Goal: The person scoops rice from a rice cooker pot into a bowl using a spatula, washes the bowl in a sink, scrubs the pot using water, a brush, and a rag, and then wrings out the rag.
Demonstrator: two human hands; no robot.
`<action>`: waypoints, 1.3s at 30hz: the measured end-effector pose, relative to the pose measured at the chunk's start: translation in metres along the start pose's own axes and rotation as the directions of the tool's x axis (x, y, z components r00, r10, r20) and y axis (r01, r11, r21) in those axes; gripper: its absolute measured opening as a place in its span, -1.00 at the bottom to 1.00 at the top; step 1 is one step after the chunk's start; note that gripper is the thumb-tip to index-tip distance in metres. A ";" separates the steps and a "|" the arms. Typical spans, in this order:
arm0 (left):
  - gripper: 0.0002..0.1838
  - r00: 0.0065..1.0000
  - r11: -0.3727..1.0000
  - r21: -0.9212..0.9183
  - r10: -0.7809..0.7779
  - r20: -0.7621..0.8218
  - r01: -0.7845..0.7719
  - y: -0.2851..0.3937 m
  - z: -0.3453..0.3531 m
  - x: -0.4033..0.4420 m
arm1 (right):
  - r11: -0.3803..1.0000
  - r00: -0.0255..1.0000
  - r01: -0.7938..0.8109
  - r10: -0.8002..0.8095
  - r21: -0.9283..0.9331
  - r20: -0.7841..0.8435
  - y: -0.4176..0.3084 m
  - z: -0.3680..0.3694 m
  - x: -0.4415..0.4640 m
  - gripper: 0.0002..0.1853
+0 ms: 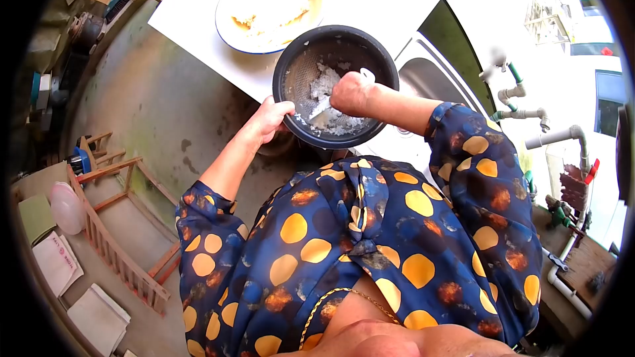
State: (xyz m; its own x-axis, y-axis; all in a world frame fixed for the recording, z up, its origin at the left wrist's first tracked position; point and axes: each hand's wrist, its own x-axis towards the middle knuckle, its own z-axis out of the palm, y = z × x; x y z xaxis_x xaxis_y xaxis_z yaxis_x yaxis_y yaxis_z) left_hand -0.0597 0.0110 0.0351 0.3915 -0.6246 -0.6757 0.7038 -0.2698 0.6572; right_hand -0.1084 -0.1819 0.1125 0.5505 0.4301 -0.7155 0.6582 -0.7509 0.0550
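Note:
A dark round cooking pot (289,82) with a dimpled inner wall is tilted toward me, with white cooked rice (324,86) clinging to its bottom. My left hand (270,119) is closed on the pot's left rim, thumb over the edge. Inside the pot, my right hand (352,92) is wrapped round a white rice paddle (367,75); its handle end sticks out above the fist, and the lower part is hard to tell from the rice. Just beyond the pot, an enamel basin (228,33) with a blue rim holds a mound of rice (278,3).
The basin stands on a white countertop (178,13). To the right are a steel sink (430,76) and pipes with a tap (542,119). A wooden chair frame (112,231) lies on the floor at left, near papers (99,320) and a pink round object (67,208).

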 end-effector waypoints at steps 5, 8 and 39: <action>-0.51 0.982 0.976 0.145 0.176 -0.066 -0.165 0.006 0.001 0.006 | 0.975 0.747 -0.180 0.220 0.129 -0.627 0.021 -0.022 -0.004 -0.77; -0.37 0.883 0.831 0.390 0.461 -0.086 -0.396 0.004 -0.005 0.012 | 0.986 0.915 -0.158 0.167 0.056 -0.367 0.020 -0.022 0.011 -0.63; -0.21 0.874 0.531 0.793 0.485 0.005 -0.299 0.050 0.021 0.024 | 0.994 0.965 -0.097 0.105 0.045 -0.239 0.016 0.012 0.013 -0.84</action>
State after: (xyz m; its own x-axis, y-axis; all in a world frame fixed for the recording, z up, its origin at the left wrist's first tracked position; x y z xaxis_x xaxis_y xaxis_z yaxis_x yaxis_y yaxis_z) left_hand -0.0273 -0.0325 0.0591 0.6808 -0.6807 -0.2704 -0.2133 -0.5374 0.8159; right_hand -0.0970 -0.1949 0.0956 0.7236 0.4559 -0.5182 0.5778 -0.8109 0.0933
